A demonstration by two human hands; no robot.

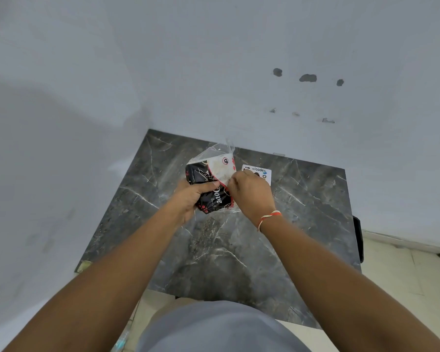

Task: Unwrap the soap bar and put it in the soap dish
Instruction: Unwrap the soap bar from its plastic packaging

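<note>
Both forearms reach forward from the bottom of the view, over the dark marble counter (239, 250), and they meet at the wrapped soap bar (212, 191), which is held just above the counter, near its far edge by the wall.

From the left of the soap bar, the left hand (191, 196) grips the black printed pack, with the thumb laid across the top. From the right of it, the right hand (249, 194) pinches the white inner side of the wrapper (220, 166), where it is already opened. A thin clear film (221, 148) stands up beyond the soap bar. A white card (261, 171) lies on the counter just behind the right hand, partly hidden. No soap dish is visible.

I judge the wrapper to be light, thin and crinkly, so it should tear or peel easily at the open flap. The bar inside is probably firm, rather heavy for its size and smooth, so it may slip out suddenly. It is better to hold the long sides of the bar firmly and pull only the loose edge.
</note>
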